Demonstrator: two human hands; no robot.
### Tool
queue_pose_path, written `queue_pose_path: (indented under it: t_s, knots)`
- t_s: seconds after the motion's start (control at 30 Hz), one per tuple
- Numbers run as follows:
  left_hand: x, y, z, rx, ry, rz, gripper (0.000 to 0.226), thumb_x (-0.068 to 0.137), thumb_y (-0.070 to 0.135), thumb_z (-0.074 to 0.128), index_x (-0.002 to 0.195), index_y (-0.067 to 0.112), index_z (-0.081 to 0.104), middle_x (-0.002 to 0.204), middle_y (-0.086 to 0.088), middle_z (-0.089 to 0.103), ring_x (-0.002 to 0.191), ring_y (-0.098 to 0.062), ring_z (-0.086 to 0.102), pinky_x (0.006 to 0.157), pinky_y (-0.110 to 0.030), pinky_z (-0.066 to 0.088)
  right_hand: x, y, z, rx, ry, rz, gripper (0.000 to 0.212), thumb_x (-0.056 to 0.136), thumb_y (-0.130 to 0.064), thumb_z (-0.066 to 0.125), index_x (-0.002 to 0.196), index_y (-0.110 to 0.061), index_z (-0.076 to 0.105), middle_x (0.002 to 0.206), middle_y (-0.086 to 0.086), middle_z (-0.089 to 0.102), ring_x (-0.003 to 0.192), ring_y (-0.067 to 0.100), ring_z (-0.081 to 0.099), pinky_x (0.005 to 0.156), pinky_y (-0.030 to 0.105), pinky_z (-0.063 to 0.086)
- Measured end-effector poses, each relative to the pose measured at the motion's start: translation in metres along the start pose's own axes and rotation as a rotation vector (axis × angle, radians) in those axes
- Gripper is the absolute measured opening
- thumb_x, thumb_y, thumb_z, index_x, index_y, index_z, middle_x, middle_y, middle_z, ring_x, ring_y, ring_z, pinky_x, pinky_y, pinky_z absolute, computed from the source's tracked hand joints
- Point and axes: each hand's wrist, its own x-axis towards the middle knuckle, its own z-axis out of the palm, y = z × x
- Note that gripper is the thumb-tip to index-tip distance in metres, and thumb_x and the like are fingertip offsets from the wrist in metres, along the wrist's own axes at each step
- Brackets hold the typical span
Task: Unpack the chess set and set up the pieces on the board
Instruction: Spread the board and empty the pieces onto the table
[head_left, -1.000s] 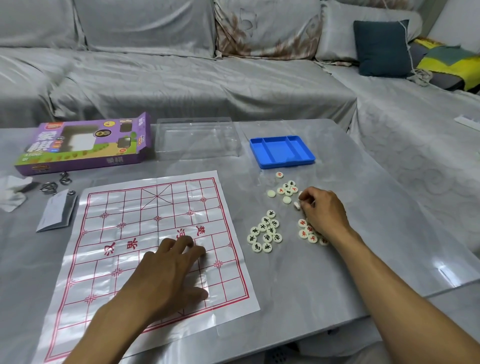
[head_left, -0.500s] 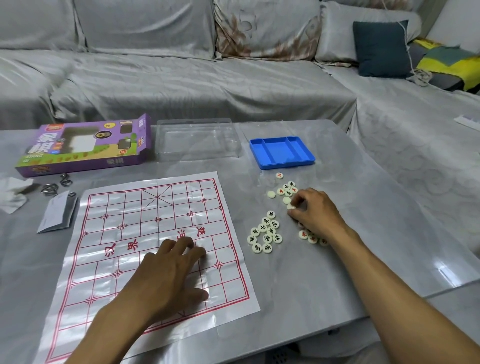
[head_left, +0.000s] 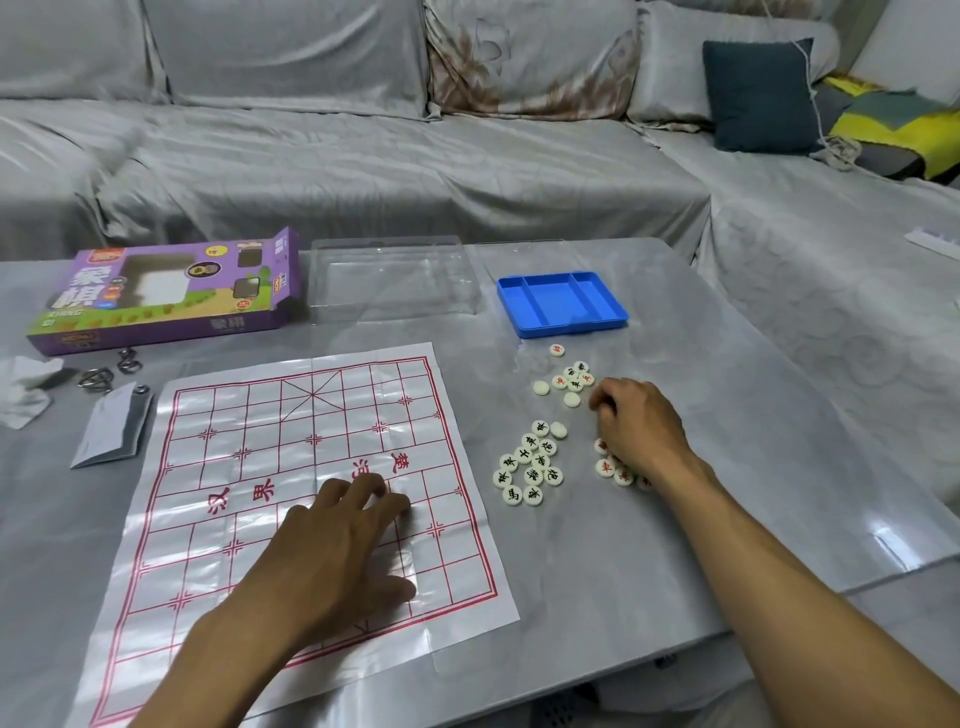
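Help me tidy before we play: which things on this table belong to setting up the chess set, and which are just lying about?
For the job:
board, left hand resting on it
pieces, right hand among them
blue tray
clear lid
purple box

Lying about:
tissue
metal rings
leaflet, maybe the set's own; unclear

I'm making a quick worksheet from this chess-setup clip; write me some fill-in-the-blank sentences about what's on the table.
1. The left hand rests on the ____ sheet.
2. The empty tray beyond the round pieces is coloured ____.
3. The game's box is mostly ____.
4. The number of pieces set on the board is ____.

Missing words: board; blue; purple; zero
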Motion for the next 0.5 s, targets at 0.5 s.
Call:
queue_pose_path:
  t_s: [0.5]
  knots:
    - [0.002, -0.001, 0.001, 0.014, -0.010, 0.012, 0.074, 0.073, 0.071, 0.048, 0.139, 0.041, 0.030, 0.148, 0.014, 0.025, 0.133, -0.016, 0.029, 0.096, -0.032, 0.039, -0.003, -0.011, -0.016, 0.179, -0.334, -0.136, 0.007, 0.086, -0.028, 0.068, 0.091, -0.032, 0.071, 0.096, -0.016, 0.064, 0.087, 0.002, 0.060, 0.075, 0.022, 0.050]
